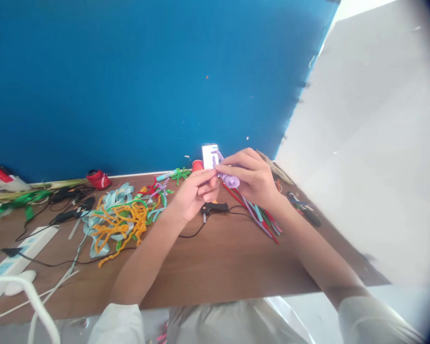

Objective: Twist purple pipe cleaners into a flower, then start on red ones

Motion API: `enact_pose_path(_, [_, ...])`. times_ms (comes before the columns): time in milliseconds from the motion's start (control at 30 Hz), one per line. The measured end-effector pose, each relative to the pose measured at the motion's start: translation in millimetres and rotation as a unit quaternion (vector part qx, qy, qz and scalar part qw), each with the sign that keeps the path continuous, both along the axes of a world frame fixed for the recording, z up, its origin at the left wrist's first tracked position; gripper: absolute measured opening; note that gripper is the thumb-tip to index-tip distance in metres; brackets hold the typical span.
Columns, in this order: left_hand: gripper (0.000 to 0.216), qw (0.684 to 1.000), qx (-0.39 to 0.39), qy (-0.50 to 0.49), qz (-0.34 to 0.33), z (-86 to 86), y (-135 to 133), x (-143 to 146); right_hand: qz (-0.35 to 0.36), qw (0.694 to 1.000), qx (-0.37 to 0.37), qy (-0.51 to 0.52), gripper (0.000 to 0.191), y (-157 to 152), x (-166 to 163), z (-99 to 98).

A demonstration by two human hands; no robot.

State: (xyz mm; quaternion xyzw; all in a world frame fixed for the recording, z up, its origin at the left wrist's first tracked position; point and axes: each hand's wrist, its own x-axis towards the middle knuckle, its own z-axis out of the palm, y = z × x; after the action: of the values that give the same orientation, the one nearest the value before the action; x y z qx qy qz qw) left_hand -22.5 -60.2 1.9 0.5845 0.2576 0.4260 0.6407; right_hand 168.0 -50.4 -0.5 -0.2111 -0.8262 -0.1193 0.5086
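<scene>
A purple fuzzy pipe cleaner, coiled at one end, is held up over the table between my two hands. My right hand pinches it with thumb and fingers from the right. Closed fingertips of my left hand meet it from the left, close to the right fingertips. Behind the hands a phone with a lit screen leans near the blue wall. Beneath them lies a black glue gun with its cord. Several loose pipe cleaners in red, purple, green and blue lie under my right hand.
Orange pipe-cleaner branches and light blue ribbon are heaped left of my left arm. A white power strip lies at the far left. Pliers-like tools rest at the right edge. A blue wall bounds the back.
</scene>
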Motion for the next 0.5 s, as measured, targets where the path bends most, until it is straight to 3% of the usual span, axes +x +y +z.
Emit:
enact_pose_path(100, [0.036, 0.999, -0.029, -0.027, 0.008, -2.0, -0.4, 4.7, -0.062, 0.994, 0.078, -0.041, 0.023, 2.0, 3.0, -5.5])
enact_pose_path(233, [0.037, 0.996, 0.041, -0.024, 0.08, -6.2, 0.5, 7.8, -0.062, 0.994, 0.089, -0.032, 0.028, 5.6, -0.1, -9.3])
enact_pose_path(367, [0.04, 0.96, 0.2, 0.109, 0.165, -7.1, -2.3, 4.5, -0.023, 0.999, -0.009, 0.038, 0.03, 4.4, -4.8, -5.1])
enact_pose_path(433, [0.042, 0.915, 0.291, 0.198, 0.197, -6.4, -4.2, 2.6, 0.004, 0.99, -0.099, 0.099, 0.032, 2.0, -4.1, -0.2])
enact_pose_path(500, [0.043, 0.862, 0.374, 0.275, 0.203, -6.3, -4.6, 1.6, 0.043, 0.962, -0.217, 0.16, 0.032, 0.5, -1.0, 4.6])
